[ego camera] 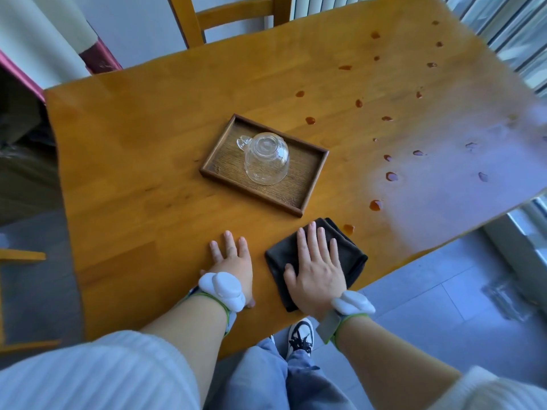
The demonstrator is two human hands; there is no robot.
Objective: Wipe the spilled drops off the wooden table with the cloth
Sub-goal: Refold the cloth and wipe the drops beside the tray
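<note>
A folded dark cloth (350, 253) lies near the front edge of the wooden table (142, 161). My right hand (315, 266) rests flat on top of it, fingers spread, pressing it down. My left hand (233, 260) lies flat on the bare wood just left of the cloth, palm down, holding nothing. Several reddish-brown spilled drops (375, 205) dot the right half of the table, from the far corner to the near right side. The closest drop (348, 228) sits right beside the cloth's far right corner.
A dark wooden tray (307, 184) in the table's middle carries an upturned glass cup (266, 161). A wooden chair (228, 16) stands at the far side. The table's right edge runs beside a bright window; glare washes over the near right corner.
</note>
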